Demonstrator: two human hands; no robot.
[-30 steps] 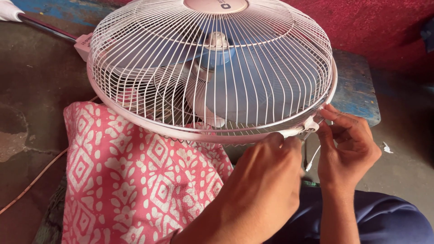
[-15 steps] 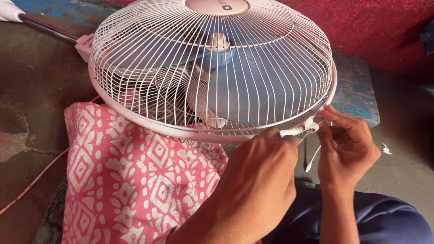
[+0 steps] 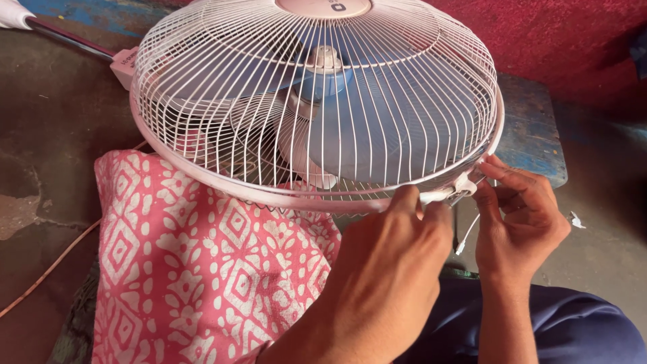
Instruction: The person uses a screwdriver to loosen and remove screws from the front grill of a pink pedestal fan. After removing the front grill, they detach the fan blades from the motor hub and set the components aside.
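A fan with a white wire guard and pale blue blades lies tilted across my lap. A pinkish plastic ring runs around the guard's rim. At the rim's near right sits a small white clip. My left hand pinches the ring just left of that clip. My right hand holds the clip and rim from the right, fingers curled around it. A thin white strap hangs below the clip between my hands.
A pink cloth with white diamond print covers my left leg, and dark blue trousers show at the lower right. A blue wooden stool stands behind the fan. An orange cord crosses the concrete floor. A red wall rises beyond.
My left hand has crept slightly up and right along the rim toward the clip. The fan and my right hand have barely shifted.
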